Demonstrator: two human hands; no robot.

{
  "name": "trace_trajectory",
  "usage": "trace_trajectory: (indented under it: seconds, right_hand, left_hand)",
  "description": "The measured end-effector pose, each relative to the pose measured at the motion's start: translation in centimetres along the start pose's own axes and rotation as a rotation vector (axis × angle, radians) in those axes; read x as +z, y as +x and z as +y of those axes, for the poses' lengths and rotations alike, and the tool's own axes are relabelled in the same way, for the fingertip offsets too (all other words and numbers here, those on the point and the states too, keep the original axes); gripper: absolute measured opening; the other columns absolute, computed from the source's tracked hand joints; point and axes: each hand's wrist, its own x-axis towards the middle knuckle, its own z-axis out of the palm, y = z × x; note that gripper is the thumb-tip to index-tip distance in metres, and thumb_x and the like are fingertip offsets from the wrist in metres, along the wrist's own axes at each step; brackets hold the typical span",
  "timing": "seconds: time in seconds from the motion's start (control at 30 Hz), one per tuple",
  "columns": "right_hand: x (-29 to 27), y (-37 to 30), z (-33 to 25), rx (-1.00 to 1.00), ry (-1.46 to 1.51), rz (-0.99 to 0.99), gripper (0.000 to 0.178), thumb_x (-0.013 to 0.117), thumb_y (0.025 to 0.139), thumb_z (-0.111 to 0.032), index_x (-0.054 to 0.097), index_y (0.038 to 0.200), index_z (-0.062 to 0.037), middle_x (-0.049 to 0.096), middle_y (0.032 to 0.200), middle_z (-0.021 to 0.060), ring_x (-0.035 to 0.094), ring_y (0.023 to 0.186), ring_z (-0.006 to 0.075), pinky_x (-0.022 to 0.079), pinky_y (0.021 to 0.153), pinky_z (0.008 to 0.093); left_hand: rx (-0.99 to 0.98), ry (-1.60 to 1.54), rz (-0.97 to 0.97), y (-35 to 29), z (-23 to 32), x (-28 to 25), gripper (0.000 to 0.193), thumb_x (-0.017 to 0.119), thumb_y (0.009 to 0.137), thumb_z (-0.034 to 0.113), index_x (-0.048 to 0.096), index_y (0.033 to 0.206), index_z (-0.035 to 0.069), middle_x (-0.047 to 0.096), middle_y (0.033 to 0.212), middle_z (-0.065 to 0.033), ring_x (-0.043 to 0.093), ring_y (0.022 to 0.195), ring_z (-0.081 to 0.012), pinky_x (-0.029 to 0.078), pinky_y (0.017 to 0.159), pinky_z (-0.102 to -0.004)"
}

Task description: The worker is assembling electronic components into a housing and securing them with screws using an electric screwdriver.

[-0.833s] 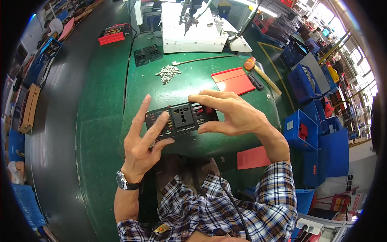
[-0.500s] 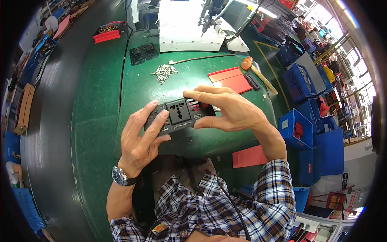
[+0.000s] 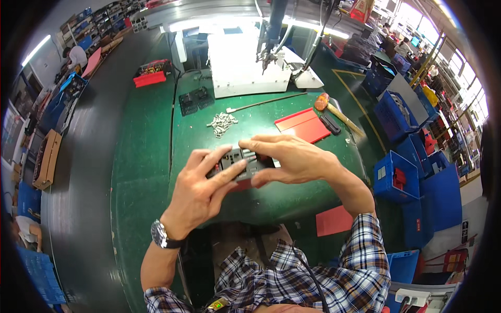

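Both of my hands hold a power inverter with a black socket panel and a red body, slightly blurred, over the near part of the green bench. My left hand grips its left side, with fingers lying over the panel face. Across the other end, my right hand has its fingers along the top and its thumb below. Fingers hide parts of the panel. Beyond the hands lies a pile of small metal clips. Nearby to the right are a red casing plate and a black bar-shaped piece.
A mallet lies at the bench's right edge. Black slotted plates, a thin dark rod and a white box are farther back. A red bin stands back left; blue crates stand at right.
The inverter has tilted, so red now shows below its panel. My left fingers have shifted farther across it. The view has tipped up, showing more of the background.
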Motion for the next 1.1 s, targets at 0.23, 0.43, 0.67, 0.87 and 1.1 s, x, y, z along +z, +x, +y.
trace_trajectory:
  seconds: [0.23,0.43,0.67,0.87,1.1]
  right_hand:
    - [-13.6,13.4,9.0,-0.195,0.559,1.173,0.057,0.077,0.095,-0.034,0.060,0.133,0.0050,0.074,0.106,0.0147,0.072,0.090,0.0216,0.055,0.059,0.0299]
    - [-13.5,20.5,12.7,-0.105,0.934,0.601,0.026,0.076,0.095,-0.021,0.065,0.115,-0.0075,0.069,0.084,0.0046,0.068,0.066,0.0188,0.053,0.053,0.0338]
    - [-8.1,11.9,7.0,-0.117,1.241,0.731,0.014,0.071,0.094,-0.011,0.066,0.099,0.0005,0.060,0.073,0.0024,0.059,0.062,0.0116,0.049,0.061,0.0266]
    - [-11.8,0.9,-1.9,-0.343,0.672,1.052,0.032,0.070,0.096,-0.022,0.064,0.113,0.0044,0.064,0.091,0.0081,0.059,0.075,0.0147,0.046,0.066,0.0301]
    - [-12.9,-0.4,-6.2,-0.419,1.019,0.908,0.019,0.062,0.099,-0.015,0.054,0.102,0.0020,0.043,0.080,0.0039,0.043,0.069,0.0109,0.035,0.059,0.0286]
  left_hand:
    - [0.043,0.041,-0.041,-0.4,1.0,0.7,0.056,0.082,0.080,0.013,0.073,0.134,0.024,0.062,0.143,-0.0092,0.056,0.102,-0.0329,0.055,0.088,-0.0414]
    - [0.001,0.033,0.007,-0.8,0.7,0.4,0.057,0.082,0.075,0.005,0.076,0.129,0.018,0.064,0.142,-0.0141,0.058,0.102,-0.0340,0.054,0.089,-0.0429]
    - [-0.008,0.021,-0.013,-0.8,0.2,0.6,0.056,0.080,0.082,0.012,0.072,0.136,0.025,0.062,0.144,-0.0086,0.055,0.103,-0.0330,0.054,0.091,-0.0417]
    - [0.000,-0.026,-0.018,0.4,0.6,0.5,0.054,0.078,0.078,0.004,0.076,0.130,0.018,0.064,0.142,-0.0145,0.058,0.100,-0.0343,0.053,0.090,-0.0433]
    - [-0.005,-0.018,-0.019,0.0,0.5,0.6,0.055,0.078,0.078,0.003,0.076,0.130,0.018,0.064,0.142,-0.0131,0.057,0.099,-0.0340,0.053,0.089,-0.0431]
